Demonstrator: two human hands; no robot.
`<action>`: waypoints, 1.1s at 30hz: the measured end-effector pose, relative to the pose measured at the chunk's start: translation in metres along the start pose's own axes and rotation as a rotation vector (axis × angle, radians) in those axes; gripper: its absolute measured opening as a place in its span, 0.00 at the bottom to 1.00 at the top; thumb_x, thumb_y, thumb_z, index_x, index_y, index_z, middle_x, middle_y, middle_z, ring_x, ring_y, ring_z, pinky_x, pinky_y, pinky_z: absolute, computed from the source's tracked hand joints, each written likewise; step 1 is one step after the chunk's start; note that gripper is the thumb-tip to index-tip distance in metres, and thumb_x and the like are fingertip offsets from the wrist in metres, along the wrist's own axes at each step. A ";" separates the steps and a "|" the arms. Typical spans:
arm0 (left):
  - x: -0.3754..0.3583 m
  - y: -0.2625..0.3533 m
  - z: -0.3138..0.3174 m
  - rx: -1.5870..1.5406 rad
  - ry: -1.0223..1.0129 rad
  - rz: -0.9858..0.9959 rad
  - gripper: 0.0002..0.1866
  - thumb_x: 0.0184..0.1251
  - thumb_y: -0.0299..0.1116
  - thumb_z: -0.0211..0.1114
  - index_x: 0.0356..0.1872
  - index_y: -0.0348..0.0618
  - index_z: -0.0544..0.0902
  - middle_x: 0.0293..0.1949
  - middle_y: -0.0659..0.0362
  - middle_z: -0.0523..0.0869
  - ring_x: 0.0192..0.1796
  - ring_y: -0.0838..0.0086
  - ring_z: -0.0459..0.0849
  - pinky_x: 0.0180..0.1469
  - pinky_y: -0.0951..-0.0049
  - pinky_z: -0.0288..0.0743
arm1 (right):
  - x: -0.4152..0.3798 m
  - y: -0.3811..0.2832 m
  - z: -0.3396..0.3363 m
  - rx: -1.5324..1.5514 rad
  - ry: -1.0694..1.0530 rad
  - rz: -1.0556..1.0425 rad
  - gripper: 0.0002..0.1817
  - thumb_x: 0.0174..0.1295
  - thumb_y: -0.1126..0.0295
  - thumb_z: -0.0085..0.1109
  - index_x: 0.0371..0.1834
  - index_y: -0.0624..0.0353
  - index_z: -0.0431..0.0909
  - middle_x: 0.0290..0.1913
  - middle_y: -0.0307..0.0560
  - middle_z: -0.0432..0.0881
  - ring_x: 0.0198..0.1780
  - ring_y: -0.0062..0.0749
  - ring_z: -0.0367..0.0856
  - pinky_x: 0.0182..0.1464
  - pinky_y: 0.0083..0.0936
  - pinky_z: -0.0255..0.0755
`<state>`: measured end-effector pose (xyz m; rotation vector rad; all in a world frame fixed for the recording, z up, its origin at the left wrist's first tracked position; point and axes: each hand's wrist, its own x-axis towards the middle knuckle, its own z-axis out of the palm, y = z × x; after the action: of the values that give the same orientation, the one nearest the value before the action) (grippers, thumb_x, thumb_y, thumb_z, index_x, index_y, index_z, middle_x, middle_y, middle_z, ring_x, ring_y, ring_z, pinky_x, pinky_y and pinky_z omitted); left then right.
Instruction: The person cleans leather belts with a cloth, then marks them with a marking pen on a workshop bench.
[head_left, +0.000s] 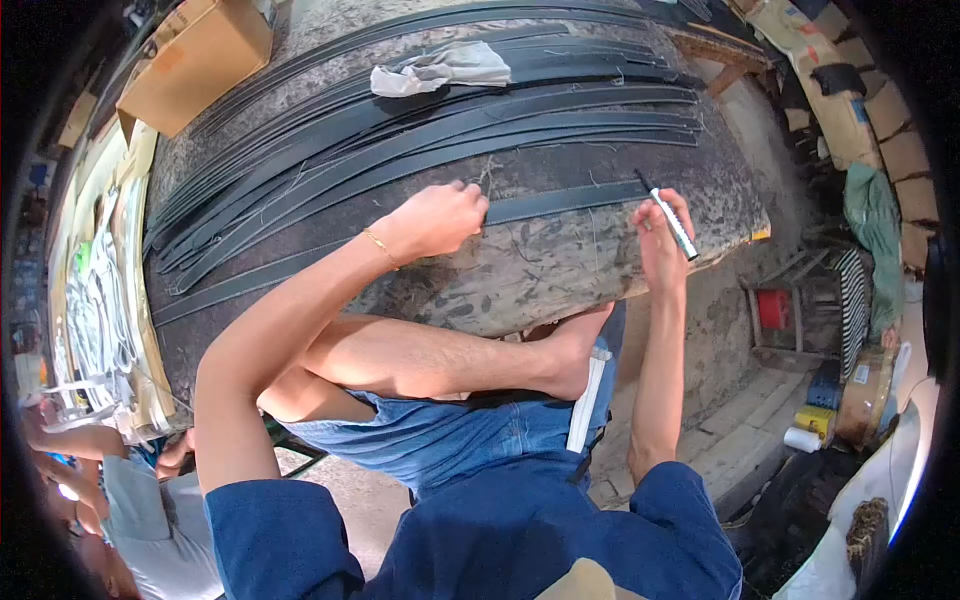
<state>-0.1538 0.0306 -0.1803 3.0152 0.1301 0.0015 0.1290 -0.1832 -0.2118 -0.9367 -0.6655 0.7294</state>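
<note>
A dark strap point(565, 203) with stitching along its edges lies across the front of the worktable point(560, 250). Over its middle rests my left hand point(440, 220), fingers curled closed; what is inside them is hidden. Loose threads point(487, 178) stick up beside those fingers. My right hand point(662, 235) grips a white marker pen point(672, 222) with dark ends, its upper end close to the strap's right end. Behind both hands lie several more dark straps point(430, 135), bunched lengthwise, with a crumpled pale cloth point(442, 70) on top.
A cardboard box point(195, 70) stands at the far left. Pale strips point(100, 290) lie along the left side, near another person point(150, 510) at lower left. To the right are a metal-framed stool point(795, 310), a green sack point(873, 240) and a small carton point(862, 400).
</note>
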 end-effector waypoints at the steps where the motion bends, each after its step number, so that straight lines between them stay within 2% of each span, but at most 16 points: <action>1: 0.003 0.001 -0.003 -0.006 0.014 -0.007 0.14 0.68 0.37 0.64 0.44 0.33 0.79 0.41 0.46 0.83 0.46 0.53 0.85 0.47 0.60 0.82 | 0.001 0.004 0.010 -0.066 0.041 -0.016 0.18 0.70 0.69 0.63 0.59 0.62 0.73 0.45 0.47 0.85 0.46 0.30 0.83 0.51 0.27 0.77; 4: 0.011 0.001 -0.018 -0.132 -0.003 -0.019 0.09 0.67 0.25 0.60 0.44 0.31 0.81 0.34 0.42 0.85 0.39 0.47 0.87 0.45 0.54 0.82 | 0.009 0.012 0.037 -0.316 0.113 -0.051 0.18 0.71 0.63 0.63 0.56 0.64 0.75 0.44 0.47 0.86 0.46 0.27 0.83 0.52 0.26 0.76; 8: 0.025 -0.036 0.011 -0.579 0.144 -0.174 0.13 0.68 0.29 0.62 0.51 0.40 0.84 0.37 0.47 0.85 0.43 0.47 0.86 0.50 0.54 0.80 | 0.016 0.015 0.066 -0.664 0.156 -0.149 0.16 0.72 0.64 0.61 0.55 0.64 0.77 0.47 0.47 0.88 0.49 0.25 0.83 0.56 0.22 0.74; 11: 0.016 -0.034 0.021 -0.264 0.432 -0.086 0.12 0.67 0.31 0.64 0.49 0.39 0.83 0.39 0.50 0.84 0.48 0.52 0.84 0.54 0.56 0.78 | 0.023 0.032 0.065 -0.725 0.095 -0.134 0.16 0.72 0.65 0.62 0.56 0.62 0.78 0.48 0.46 0.88 0.49 0.23 0.82 0.55 0.22 0.75; 15: 0.009 -0.035 0.011 -0.028 0.239 -0.183 0.11 0.67 0.36 0.66 0.43 0.39 0.83 0.38 0.51 0.84 0.47 0.54 0.84 0.51 0.55 0.78 | 0.021 0.041 0.059 -0.751 0.150 -0.132 0.16 0.72 0.66 0.61 0.57 0.63 0.78 0.48 0.47 0.88 0.49 0.23 0.82 0.55 0.23 0.75; 16: 0.010 -0.035 -0.001 -0.095 0.022 -0.326 0.15 0.67 0.41 0.67 0.41 0.38 0.85 0.38 0.48 0.86 0.45 0.51 0.86 0.48 0.53 0.80 | 0.021 0.040 0.057 -0.758 0.175 -0.146 0.16 0.73 0.66 0.60 0.57 0.64 0.77 0.49 0.48 0.88 0.49 0.24 0.83 0.56 0.23 0.75; 17: 0.009 -0.036 -0.009 -0.094 0.023 -0.324 0.15 0.67 0.41 0.67 0.41 0.38 0.85 0.38 0.48 0.86 0.45 0.51 0.86 0.48 0.53 0.80 | 0.022 0.041 0.056 -0.758 0.178 -0.147 0.16 0.73 0.66 0.60 0.57 0.64 0.77 0.49 0.48 0.88 0.49 0.24 0.83 0.56 0.23 0.75; 19: 0.002 -0.038 -0.023 -0.037 -0.255 -0.392 0.19 0.64 0.46 0.69 0.39 0.36 0.85 0.38 0.45 0.88 0.44 0.48 0.88 0.46 0.52 0.82 | 0.020 0.043 0.055 -0.698 0.277 -0.149 0.15 0.73 0.66 0.59 0.56 0.65 0.77 0.45 0.47 0.88 0.47 0.24 0.83 0.54 0.23 0.76; 23: -0.011 -0.048 -0.033 -0.033 -0.397 -0.269 0.22 0.61 0.48 0.72 0.39 0.35 0.86 0.39 0.42 0.87 0.47 0.47 0.87 0.50 0.54 0.81 | 0.018 0.046 0.040 -0.571 0.448 -0.219 0.15 0.75 0.66 0.56 0.56 0.65 0.76 0.40 0.46 0.86 0.43 0.25 0.83 0.51 0.24 0.76; 25: -0.013 -0.053 -0.019 -0.078 -0.349 -0.184 0.22 0.61 0.47 0.73 0.40 0.33 0.85 0.40 0.41 0.87 0.48 0.46 0.86 0.49 0.52 0.80 | 0.018 0.048 0.031 -0.251 0.520 -0.227 0.16 0.77 0.63 0.54 0.56 0.65 0.76 0.36 0.46 0.85 0.41 0.27 0.82 0.49 0.26 0.77; 26: -0.018 -0.058 -0.012 -0.169 -0.146 -0.105 0.22 0.62 0.46 0.73 0.35 0.31 0.84 0.32 0.43 0.86 0.38 0.51 0.86 0.42 0.55 0.78 | 0.016 0.047 0.032 -0.252 0.517 -0.248 0.18 0.78 0.60 0.51 0.57 0.65 0.75 0.38 0.47 0.86 0.43 0.29 0.83 0.50 0.28 0.77; 27: -0.013 -0.066 -0.005 -0.168 -0.147 -0.099 0.22 0.62 0.46 0.73 0.35 0.31 0.84 0.32 0.43 0.86 0.38 0.51 0.86 0.42 0.55 0.78 | 0.015 0.047 0.032 -0.252 0.523 -0.250 0.18 0.78 0.60 0.51 0.57 0.65 0.75 0.38 0.47 0.86 0.43 0.29 0.83 0.50 0.28 0.77; 29: -0.001 -0.063 -0.025 -0.587 -0.444 -0.110 0.23 0.63 0.47 0.73 0.28 0.31 0.81 0.21 0.50 0.77 0.27 0.66 0.77 0.34 0.60 0.70 | 0.015 0.042 0.039 -0.379 0.526 -0.312 0.19 0.79 0.59 0.51 0.59 0.65 0.75 0.43 0.50 0.87 0.49 0.31 0.84 0.56 0.29 0.77; 30: 0.002 -0.055 -0.031 -0.738 -0.453 -0.135 0.25 0.64 0.47 0.73 0.23 0.32 0.76 0.18 0.59 0.65 0.26 0.75 0.63 0.31 0.63 0.62 | 0.014 0.038 0.043 -0.377 0.521 -0.308 0.19 0.79 0.59 0.51 0.59 0.65 0.75 0.43 0.50 0.87 0.49 0.31 0.84 0.56 0.29 0.77; 32: 0.012 -0.047 -0.015 -0.780 -0.331 -0.165 0.26 0.63 0.48 0.73 0.23 0.34 0.75 0.19 0.62 0.62 0.26 0.77 0.62 0.30 0.64 0.60 | 0.013 0.035 0.055 -0.584 0.420 -0.277 0.20 0.79 0.59 0.50 0.60 0.66 0.74 0.49 0.54 0.87 0.56 0.33 0.83 0.63 0.30 0.74; 33: 0.017 -0.043 0.001 -0.790 -0.201 -0.160 0.26 0.62 0.48 0.74 0.24 0.33 0.74 0.19 0.60 0.61 0.26 0.75 0.61 0.30 0.63 0.61 | 0.013 0.041 0.053 -0.476 0.343 -0.237 0.20 0.78 0.59 0.51 0.60 0.66 0.75 0.51 0.55 0.86 0.58 0.32 0.81 0.67 0.30 0.70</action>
<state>-0.1404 0.0748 -0.1865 2.1961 0.2747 -0.2115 0.0860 -0.1320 -0.2222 -1.3537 -0.6406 0.1877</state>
